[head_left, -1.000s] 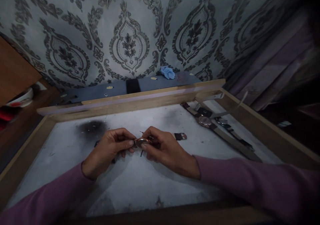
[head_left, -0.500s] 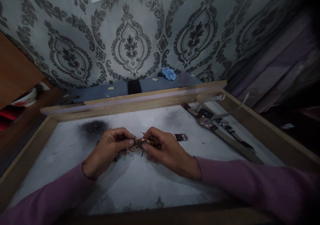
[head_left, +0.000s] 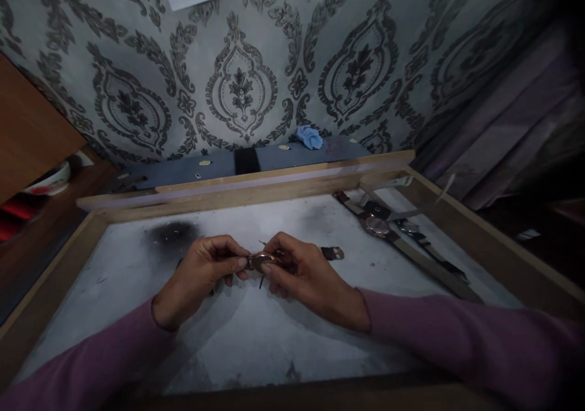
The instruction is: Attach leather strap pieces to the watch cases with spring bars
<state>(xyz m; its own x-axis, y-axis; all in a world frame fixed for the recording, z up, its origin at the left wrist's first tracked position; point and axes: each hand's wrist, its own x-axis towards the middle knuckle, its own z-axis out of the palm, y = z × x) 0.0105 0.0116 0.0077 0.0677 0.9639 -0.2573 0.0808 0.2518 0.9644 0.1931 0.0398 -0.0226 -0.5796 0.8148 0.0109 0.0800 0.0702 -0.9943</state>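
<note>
In the head view, a round wristwatch (head_left: 263,261) with a gold-coloured rim is held above the white tray bottom. My right hand (head_left: 297,269) is closed around it, thumb on its near face and fingers behind. My left hand (head_left: 204,273) is closed too, its thumb and forefinger pinching at the watch's left side, where the strap end joins. What exactly lies between those left fingertips is too small and dark to make out. A dark strap with a buckle (head_left: 333,253) sticks out to the right, behind my right hand. A thin dark tool-like tip shows below the watch.
More wristwatches (head_left: 377,226) with straps lie at the tray's right side, beside a pale curved strip (head_left: 427,206). Wooden walls (head_left: 292,182) border the tray. A crumpled blue cloth (head_left: 309,137) rests on the ledge behind. A bowl (head_left: 51,179) stands at the left.
Both hands keep their grip at the watch with hardly any movement. The whole view has shifted slightly.
</note>
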